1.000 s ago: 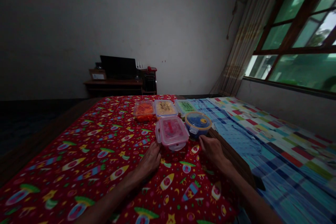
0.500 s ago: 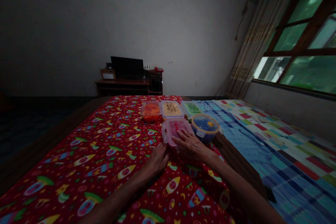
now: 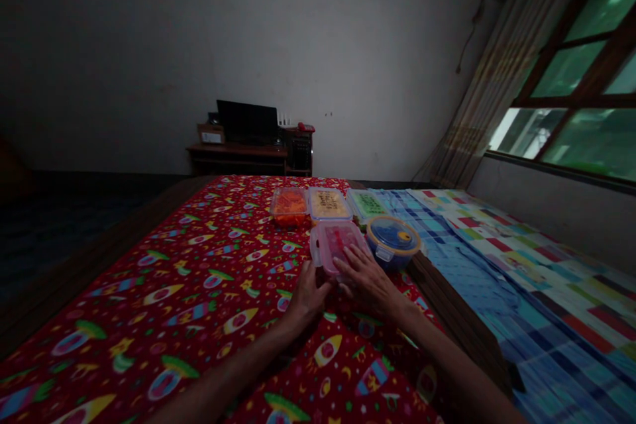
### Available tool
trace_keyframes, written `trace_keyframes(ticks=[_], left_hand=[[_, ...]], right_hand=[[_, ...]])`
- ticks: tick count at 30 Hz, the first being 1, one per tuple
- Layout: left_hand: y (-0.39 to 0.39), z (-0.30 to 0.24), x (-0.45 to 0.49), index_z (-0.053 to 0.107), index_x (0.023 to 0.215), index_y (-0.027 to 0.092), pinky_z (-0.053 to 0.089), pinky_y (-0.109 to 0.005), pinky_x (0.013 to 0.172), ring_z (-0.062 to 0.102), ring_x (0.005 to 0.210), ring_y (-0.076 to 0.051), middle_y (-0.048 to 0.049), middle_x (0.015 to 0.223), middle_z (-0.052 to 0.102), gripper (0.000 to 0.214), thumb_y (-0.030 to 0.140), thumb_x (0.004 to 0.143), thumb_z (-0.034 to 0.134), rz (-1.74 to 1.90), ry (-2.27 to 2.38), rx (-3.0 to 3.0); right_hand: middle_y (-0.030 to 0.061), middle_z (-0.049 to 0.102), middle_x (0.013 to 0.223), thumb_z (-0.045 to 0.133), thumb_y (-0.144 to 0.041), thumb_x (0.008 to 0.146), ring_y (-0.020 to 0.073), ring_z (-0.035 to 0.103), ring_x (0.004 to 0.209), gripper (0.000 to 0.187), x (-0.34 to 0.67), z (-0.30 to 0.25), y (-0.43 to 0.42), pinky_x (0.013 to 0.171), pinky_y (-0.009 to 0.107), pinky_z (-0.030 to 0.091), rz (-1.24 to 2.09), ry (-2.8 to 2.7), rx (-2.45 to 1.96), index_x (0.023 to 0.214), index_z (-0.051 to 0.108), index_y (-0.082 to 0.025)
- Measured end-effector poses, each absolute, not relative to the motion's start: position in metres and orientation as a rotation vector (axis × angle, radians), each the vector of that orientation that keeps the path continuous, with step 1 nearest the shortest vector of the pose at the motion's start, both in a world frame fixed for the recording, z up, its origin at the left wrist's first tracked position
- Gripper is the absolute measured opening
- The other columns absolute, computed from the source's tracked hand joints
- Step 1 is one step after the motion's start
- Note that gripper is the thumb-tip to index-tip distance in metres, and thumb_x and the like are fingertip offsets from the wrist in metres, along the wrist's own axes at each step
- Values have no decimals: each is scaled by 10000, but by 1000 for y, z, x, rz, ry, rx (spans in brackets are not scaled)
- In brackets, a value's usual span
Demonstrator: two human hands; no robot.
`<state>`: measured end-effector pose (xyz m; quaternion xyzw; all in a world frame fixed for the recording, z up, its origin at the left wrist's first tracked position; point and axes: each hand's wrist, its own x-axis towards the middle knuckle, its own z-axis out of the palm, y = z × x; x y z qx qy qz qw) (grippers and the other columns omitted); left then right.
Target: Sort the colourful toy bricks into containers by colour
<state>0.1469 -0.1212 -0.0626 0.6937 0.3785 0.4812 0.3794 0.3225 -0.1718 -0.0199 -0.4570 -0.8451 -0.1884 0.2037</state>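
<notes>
A rectangular food container (image 3: 330,235) with a pink-rimmed clear lid sits on the red cloth, reddish contents showing through it. Its left side flap sticks out from the lid. My right hand (image 3: 370,278) lies over the lid's near right part, fingers stretched and spread. At the near left corner, my left hand (image 3: 307,295) has its thumb and fingers closed around the container's edge; the fingertips are partly hidden. Just right of it stands a round blue container (image 3: 393,242) with a yellow-rimmed lid.
Behind stand containers with orange contents (image 3: 289,205), pale yellow contents (image 3: 328,204) and a green look (image 3: 368,204). The red patterned cloth (image 3: 199,278) covers the bed-like surface. Blue checked cloth (image 3: 477,278) lies to the right. A desk with a monitor (image 3: 247,122) stands against the wall.
My left hand has moved slightly up and in at the container's near left corner, its thumb now reaching along the near edge. My right hand stays on the lid. The view has shifted a little.
</notes>
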Motion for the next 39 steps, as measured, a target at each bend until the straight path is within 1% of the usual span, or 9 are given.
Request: trace_keyframes(ticks=[5,9,13,20,24,26,28,34,39], left_hand=[[-128,-51,147,586,885,160,507,-272,655,634,699,-163,-26,784,677,326,402,686,675,1120,947,1310],[-128,-39,145,613,750,143,348,-183,424,470,425,-73,42,536,560,355,466,642,710,939,940,1093],[-127,-34,145,621,673,121,335,-158,429,451,424,-44,41,511,549,341,375,530,798,880,865,918],[-134,-38,140,648,727,130,341,-158,418,455,410,-46,41,513,568,268,342,606,759,780,847,1008],[-134,-32,133,654,802,154,478,-200,590,618,614,-105,-28,734,691,209,274,642,711,805,798,932],[-132,-27,130,649,820,164,514,-243,702,662,752,-146,-54,814,712,195,307,690,672,829,783,894],[-130,-22,129,646,839,162,524,-264,738,670,788,-159,-64,841,718,225,358,728,658,856,789,868],[-119,-19,138,660,827,123,477,-181,545,609,557,-93,-33,704,697,332,363,638,791,908,846,896],[-114,-26,134,642,719,114,496,-200,564,630,571,-118,-39,658,684,340,348,570,838,921,805,903]], right_hand=[[195,469,1378,604,-270,844,304,355,1342,473,322,-24,-173,1040,521,393,-494,-2321,-1257,1300,521,-176],[190,503,1342,588,-259,857,299,393,1318,426,322,-21,-175,1031,513,407,-523,-2307,-1248,1273,540,-181],[187,539,1295,585,-262,860,302,458,1263,377,322,-20,-177,996,491,441,-580,-2295,-1206,1229,573,-186],[167,554,1279,547,-224,882,285,484,1233,344,323,-23,-186,979,467,448,-598,-2281,-1223,1224,583,-218],[165,569,1251,522,-217,891,275,499,1211,320,324,-19,-189,967,442,460,-602,-2335,-1194,1202,596,-207],[165,566,1258,523,-206,888,270,490,1222,320,325,-18,-189,980,439,451,-592,-2357,-1178,1199,598,-205],[165,561,1268,522,-196,886,270,474,1240,325,325,-19,-189,988,445,445,-585,-2348,-1182,1203,596,-206],[171,561,1255,522,-196,886,264,476,1239,320,326,-26,-187,993,456,449,-632,-2285,-1134,1196,597,-197],[166,570,1236,518,-200,887,261,486,1226,313,326,-27,-186,990,466,453,-658,-2275,-1103,1188,599,-205]])
